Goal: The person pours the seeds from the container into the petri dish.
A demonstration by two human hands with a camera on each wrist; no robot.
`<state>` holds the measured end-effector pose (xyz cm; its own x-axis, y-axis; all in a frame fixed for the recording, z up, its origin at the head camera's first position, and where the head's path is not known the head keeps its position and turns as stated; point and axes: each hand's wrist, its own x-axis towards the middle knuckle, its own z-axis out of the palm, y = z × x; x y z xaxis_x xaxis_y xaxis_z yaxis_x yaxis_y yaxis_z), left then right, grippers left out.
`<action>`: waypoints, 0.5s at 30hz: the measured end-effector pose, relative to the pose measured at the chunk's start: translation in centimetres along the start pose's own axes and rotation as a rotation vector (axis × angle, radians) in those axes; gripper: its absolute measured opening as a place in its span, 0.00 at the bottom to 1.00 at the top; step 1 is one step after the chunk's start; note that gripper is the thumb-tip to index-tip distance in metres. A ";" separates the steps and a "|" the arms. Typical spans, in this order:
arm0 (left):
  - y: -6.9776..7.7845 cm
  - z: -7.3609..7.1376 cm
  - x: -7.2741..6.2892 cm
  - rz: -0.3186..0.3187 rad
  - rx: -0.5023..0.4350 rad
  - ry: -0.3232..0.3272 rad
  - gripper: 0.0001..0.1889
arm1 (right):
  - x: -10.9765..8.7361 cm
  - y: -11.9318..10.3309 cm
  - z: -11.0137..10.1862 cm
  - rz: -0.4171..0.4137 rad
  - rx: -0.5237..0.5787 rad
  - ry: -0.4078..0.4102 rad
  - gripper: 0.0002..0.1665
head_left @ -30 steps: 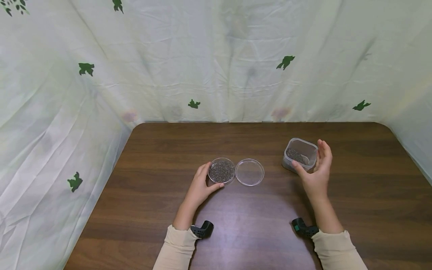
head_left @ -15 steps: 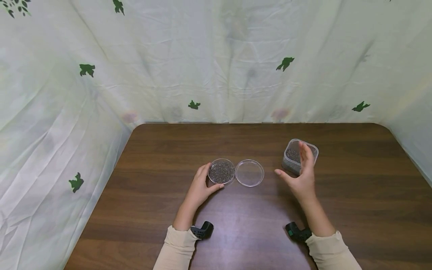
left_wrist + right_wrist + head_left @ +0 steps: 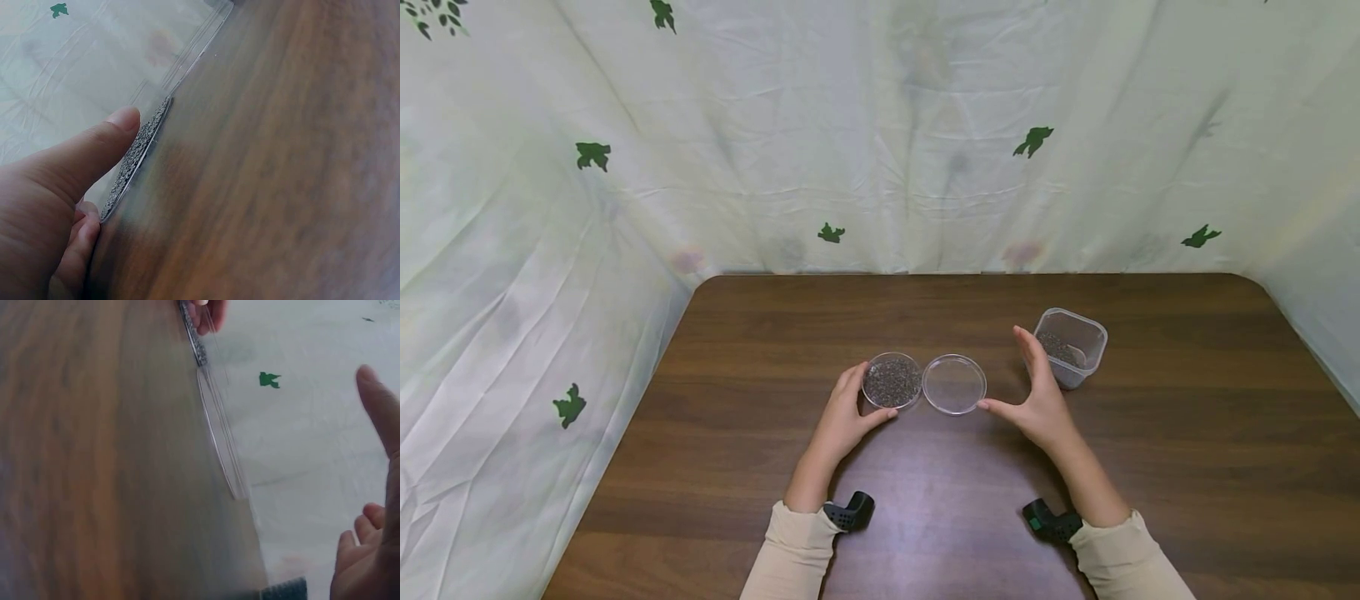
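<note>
A clear petri dish [image 3: 892, 380] full of dark grey grains stands on the table. My left hand [image 3: 842, 423] holds it by the side, thumb at the near edge and fingers round the left. In the left wrist view the thumb [image 3: 94, 147] lies against the wall of the dish [image 3: 139, 156]. Right beside the dish is its clear, shallow lid [image 3: 954, 385]. My right hand [image 3: 1043, 410] is spread to the right of the lid, holding nothing, its thumb tip right by the lid's rim. In the right wrist view, a gap separates this hand [image 3: 375, 506] from the lid [image 3: 220, 437].
Behind the right hand, a clear square plastic tub [image 3: 1096, 350] holds some of the same dark grains, and the hand partly covers it. The wooden table [image 3: 760, 333] ends at a pale curtain [image 3: 880, 150] with green bird shapes.
My right hand has let go of the square tub and moved left, fingers spread, to the lid. The tub stays on the table. My left hand has kept its hold on the dish.
</note>
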<state>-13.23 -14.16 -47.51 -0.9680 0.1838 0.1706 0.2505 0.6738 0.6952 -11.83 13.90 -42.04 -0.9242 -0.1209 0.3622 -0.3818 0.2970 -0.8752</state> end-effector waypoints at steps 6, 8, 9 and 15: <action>-0.1 0.1 0.1 0.006 -0.002 0.005 0.46 | 0.0 0.5 0.4 0.040 -0.025 -0.062 0.61; -0.1 0.2 0.1 0.000 -0.008 0.006 0.46 | 0.0 0.6 0.6 0.057 -0.033 -0.086 0.60; -0.1 0.2 0.1 0.002 -0.009 0.007 0.46 | 0.0 0.6 0.6 0.069 -0.037 -0.100 0.60; -0.2 0.2 0.1 0.011 -0.015 0.016 0.45 | 0.0 1.1 1.0 0.142 -0.077 -0.188 0.61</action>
<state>-13.39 -14.09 -47.77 -0.9655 0.1792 0.1892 0.2606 0.6610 0.7037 -12.23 13.33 -43.33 -0.9554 -0.2451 0.1644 -0.2531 0.3940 -0.8835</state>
